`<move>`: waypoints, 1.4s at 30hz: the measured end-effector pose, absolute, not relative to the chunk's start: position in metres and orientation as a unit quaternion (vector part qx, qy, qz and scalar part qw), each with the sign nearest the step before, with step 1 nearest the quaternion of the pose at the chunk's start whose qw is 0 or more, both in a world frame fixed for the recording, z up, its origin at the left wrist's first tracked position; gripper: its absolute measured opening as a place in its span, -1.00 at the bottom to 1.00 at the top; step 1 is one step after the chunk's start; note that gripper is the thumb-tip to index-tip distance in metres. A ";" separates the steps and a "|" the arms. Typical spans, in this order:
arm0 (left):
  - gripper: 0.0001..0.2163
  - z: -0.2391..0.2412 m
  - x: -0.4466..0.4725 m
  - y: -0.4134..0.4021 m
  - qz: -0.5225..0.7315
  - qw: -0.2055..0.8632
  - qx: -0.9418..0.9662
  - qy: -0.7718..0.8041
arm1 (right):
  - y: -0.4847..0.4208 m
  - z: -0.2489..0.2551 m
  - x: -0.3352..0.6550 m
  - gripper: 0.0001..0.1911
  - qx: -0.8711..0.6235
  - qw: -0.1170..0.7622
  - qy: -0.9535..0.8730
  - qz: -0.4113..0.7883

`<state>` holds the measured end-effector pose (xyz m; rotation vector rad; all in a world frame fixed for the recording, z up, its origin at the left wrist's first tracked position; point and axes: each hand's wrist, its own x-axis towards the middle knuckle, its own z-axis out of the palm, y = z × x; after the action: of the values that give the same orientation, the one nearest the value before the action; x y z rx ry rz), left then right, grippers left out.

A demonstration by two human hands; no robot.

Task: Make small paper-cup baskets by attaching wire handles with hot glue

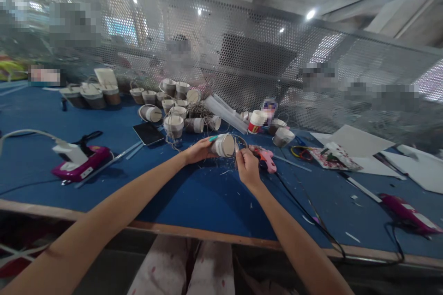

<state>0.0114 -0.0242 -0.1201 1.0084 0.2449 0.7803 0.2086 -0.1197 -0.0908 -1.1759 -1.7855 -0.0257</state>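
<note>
My left hand (200, 151) is wrapped round a small bucket (226, 145), which lies tipped on its side above the table. Its pale round end faces right and toward me, and a whitish band runs round its wall. Close beside that end, my right hand (247, 166) is closed in a pinch. Something thin and pale shows at its fingertips, too small to name. A thin wire-like loop curves just behind those fingers. Right of this hand lies a pink glue gun (267, 160) with a black cord.
Several small buckets (173, 125) crowd the table's back, left of centre. A phone (148, 133) and a purple power strip (83, 163) lie to the left. A red-and-white cup (256, 121) stands behind. White sheets (356, 145) lie right, before a perforated metal screen (256, 55).
</note>
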 end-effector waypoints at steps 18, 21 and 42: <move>-0.56 -0.119 0.011 -0.025 0.366 0.805 0.453 0.112 | -0.123 -0.092 0.209 -0.57 -0.451 0.464 -0.762 0.026; -0.62 -0.120 0.010 -0.020 0.374 0.824 0.402 0.139 | -0.123 -0.088 0.217 -0.55 -0.470 0.464 -0.751 -0.021; -0.57 -0.098 0.006 -0.024 0.426 0.836 0.305 0.159 | -0.091 -0.092 0.303 -0.45 -0.835 0.245 -0.492 0.018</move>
<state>0.0056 -0.0244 -0.0980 0.6465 0.3361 0.9027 0.3031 -0.0908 -0.0924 -2.2807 -1.3420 0.0481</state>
